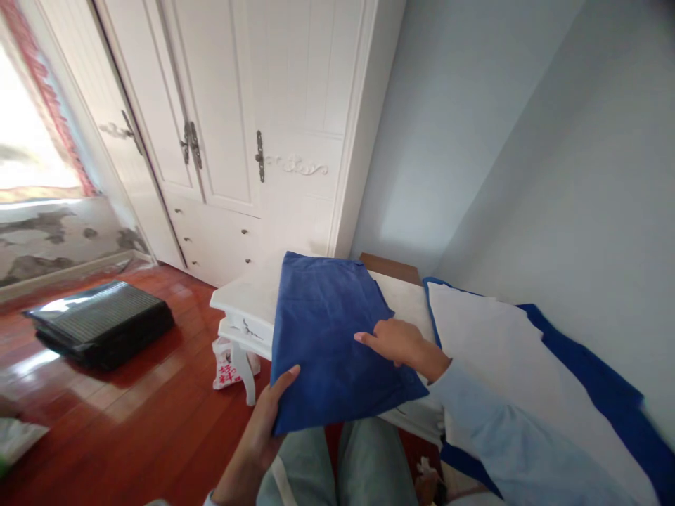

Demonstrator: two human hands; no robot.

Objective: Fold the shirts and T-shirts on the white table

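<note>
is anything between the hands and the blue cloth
Nothing visible. The left hand grips the near edge of the blue cloth, and the right hand lies flat on top of it. The cloth rests on the white table.

The white bag under the nightstand bears red characters, too blurred to read.

A pale blue long sleeve and grey-green trousers.
</note>
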